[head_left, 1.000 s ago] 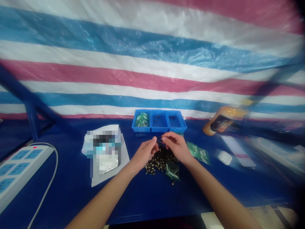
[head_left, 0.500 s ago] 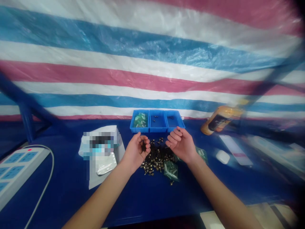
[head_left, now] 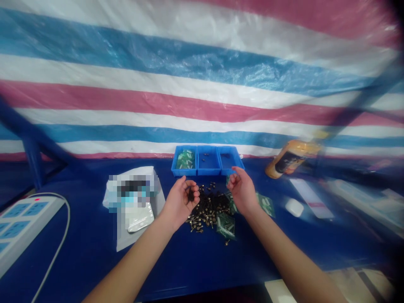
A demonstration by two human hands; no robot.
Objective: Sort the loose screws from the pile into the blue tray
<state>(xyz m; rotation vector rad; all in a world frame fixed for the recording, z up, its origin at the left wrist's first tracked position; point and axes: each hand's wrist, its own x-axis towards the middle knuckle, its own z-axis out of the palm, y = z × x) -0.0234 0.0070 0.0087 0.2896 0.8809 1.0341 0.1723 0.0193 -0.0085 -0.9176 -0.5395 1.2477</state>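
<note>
Over the blue bench (head_left: pixel 94 261), at the edge of a loose heap of brass-headed screws (head_left: pixel 206 212), the left hand (head_left: pixel 180 203) lies palm up, fingers curled around a few dark screws (head_left: pixel 191 194). The right hand (head_left: pixel 243 190), half-open and holding nothing visible, sits beside the heap, near a green-filled plastic bag (head_left: pixel 226 225). Beyond stands a blue three-compartment tray (head_left: pixel 207 160).

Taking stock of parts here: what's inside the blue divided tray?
The blue tray holds green bagged parts in the left compartment, a few small dark pieces in the middle and right ones. Whatever lies under the bags is covered.
</note>
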